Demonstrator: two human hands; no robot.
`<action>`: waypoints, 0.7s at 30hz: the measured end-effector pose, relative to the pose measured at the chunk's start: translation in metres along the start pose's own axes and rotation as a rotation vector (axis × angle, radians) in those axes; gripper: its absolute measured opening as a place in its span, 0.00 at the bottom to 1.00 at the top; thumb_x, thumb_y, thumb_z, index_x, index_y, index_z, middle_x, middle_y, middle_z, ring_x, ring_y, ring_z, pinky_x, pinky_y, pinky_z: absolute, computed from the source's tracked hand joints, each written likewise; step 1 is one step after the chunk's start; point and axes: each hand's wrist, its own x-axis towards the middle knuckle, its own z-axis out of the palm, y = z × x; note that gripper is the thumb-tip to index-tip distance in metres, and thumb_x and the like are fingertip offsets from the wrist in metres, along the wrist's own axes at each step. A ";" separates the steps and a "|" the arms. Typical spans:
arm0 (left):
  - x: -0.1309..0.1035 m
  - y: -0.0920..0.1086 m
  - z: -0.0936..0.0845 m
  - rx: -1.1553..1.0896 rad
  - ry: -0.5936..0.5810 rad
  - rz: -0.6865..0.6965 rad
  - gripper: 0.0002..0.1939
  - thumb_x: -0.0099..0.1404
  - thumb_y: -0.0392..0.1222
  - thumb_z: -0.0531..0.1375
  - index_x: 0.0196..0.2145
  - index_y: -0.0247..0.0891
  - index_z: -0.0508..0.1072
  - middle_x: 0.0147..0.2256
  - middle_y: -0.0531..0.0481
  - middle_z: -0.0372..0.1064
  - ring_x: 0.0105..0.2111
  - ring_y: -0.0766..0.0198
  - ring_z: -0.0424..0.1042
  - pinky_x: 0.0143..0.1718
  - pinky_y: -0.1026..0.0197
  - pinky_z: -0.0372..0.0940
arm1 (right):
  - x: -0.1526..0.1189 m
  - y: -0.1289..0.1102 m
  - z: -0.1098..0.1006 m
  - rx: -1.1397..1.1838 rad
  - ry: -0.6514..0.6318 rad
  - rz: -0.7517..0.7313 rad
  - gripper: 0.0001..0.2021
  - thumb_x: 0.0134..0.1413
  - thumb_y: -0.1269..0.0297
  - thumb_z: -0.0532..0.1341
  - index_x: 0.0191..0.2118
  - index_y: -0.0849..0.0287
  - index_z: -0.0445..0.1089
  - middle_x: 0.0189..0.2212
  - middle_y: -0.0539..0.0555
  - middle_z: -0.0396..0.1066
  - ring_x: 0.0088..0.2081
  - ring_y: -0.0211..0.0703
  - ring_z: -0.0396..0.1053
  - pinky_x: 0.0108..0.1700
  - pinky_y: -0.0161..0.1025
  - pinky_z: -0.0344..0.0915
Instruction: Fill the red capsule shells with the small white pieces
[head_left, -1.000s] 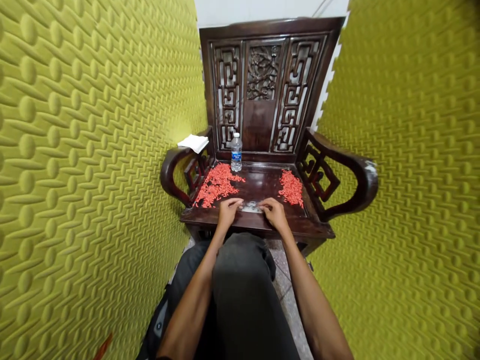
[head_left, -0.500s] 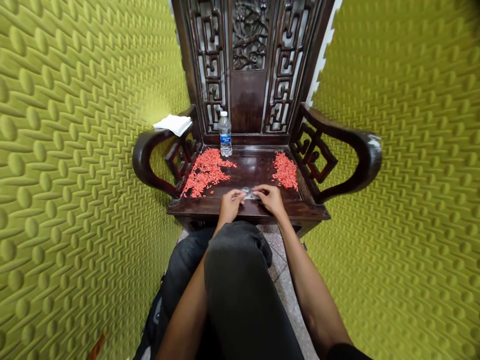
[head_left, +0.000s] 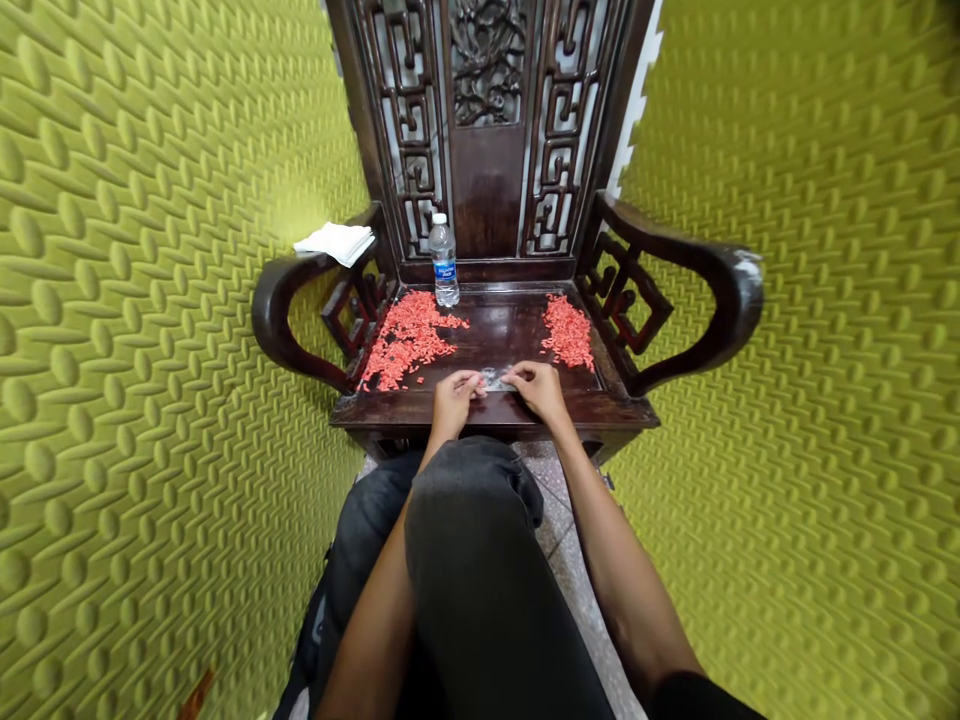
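My left hand is at the front of the dark wooden seat, its fingers pinched at the left end of a small clear, whitish piece. What exactly the left fingers hold is too small to tell. From the right, my right hand pinches at the other end of that piece. A large spread of small red pieces lies beyond my left hand, and a smaller red pile lies beyond my right hand.
A water bottle stands upright at the back left of the seat. White folded tissue rests on the left armrest. The right armrest curves forward. Green textured walls flank both sides, and my knees are just in front.
The view has shifted slightly, so the chair sits a little left and higher. Both hands stay at the clear piece, with only a small change in the left fingers.
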 end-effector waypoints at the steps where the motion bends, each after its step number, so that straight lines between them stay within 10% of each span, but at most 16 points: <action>1: 0.000 0.000 0.000 -0.005 0.003 0.002 0.18 0.65 0.55 0.72 0.37 0.35 0.81 0.33 0.46 0.82 0.30 0.62 0.79 0.39 0.59 0.76 | 0.000 0.000 0.000 0.008 0.000 0.005 0.14 0.72 0.56 0.67 0.52 0.61 0.76 0.49 0.56 0.78 0.45 0.45 0.78 0.48 0.47 0.79; 21: 0.005 -0.018 -0.006 0.059 -0.069 -0.090 0.20 0.76 0.49 0.65 0.59 0.36 0.74 0.56 0.41 0.75 0.51 0.53 0.78 0.52 0.45 0.77 | 0.001 -0.007 0.002 0.186 -0.045 0.037 0.14 0.72 0.56 0.67 0.54 0.61 0.75 0.48 0.56 0.78 0.43 0.44 0.79 0.45 0.45 0.80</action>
